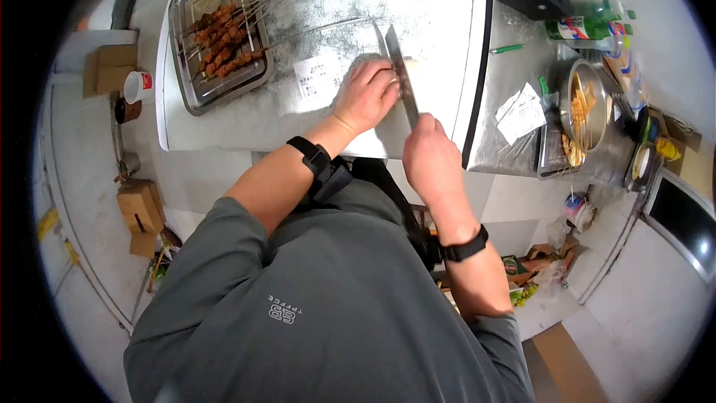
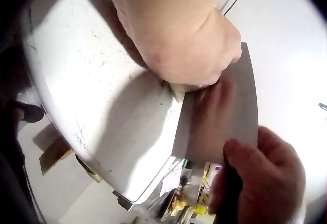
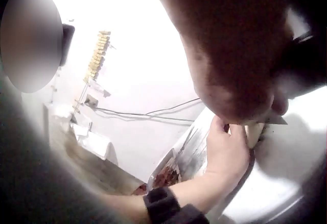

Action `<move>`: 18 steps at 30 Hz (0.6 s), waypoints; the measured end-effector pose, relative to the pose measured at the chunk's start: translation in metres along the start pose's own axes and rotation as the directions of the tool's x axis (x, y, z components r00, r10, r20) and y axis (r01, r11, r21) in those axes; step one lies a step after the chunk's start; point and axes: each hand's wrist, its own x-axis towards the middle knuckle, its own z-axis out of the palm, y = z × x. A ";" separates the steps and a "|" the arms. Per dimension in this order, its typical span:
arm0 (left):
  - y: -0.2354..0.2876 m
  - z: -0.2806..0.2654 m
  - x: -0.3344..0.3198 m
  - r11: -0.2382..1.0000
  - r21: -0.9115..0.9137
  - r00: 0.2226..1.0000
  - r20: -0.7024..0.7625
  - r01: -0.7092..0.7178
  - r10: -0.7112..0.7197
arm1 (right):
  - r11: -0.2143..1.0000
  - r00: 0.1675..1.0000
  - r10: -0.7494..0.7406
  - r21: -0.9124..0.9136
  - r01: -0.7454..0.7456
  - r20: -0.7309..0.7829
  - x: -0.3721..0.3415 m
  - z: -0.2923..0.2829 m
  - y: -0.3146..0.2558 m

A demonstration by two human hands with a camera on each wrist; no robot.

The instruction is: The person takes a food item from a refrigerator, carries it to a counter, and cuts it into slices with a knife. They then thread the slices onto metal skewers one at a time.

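Note:
My right hand (image 1: 432, 157) grips the handle of a wide-bladed cleaver (image 2: 230, 111), whose blade stands on edge against the white board (image 1: 425, 0). Just left of the blade is my left hand (image 1: 367, 95), fingers curled down on a pale, whitish piece of food (image 3: 252, 135). Most of that piece is hidden by the fingers and blade, so I cannot tell its kind. A little of it shows to the right of the cleaver in the head view. In the left wrist view, the left knuckles sit right beside the blade's flat side.
A metal tray (image 1: 195, 101) with several meat skewers (image 1: 224, 41) lies at the board's left, sticks pointing right. A printed slip (image 1: 316, 77) is near my left hand. On the right-hand metal counter are a green pen (image 1: 507, 49), papers (image 1: 520, 114), a steel bowl (image 1: 597, 134) and bottles (image 1: 589, 27).

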 end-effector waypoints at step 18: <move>0.001 0.001 0.002 0.997 -0.024 0.997 0.000 0.075 -0.075 | 0.993 0.998 0.066 0.098 -0.067 0.010 -0.029 0.016 0.017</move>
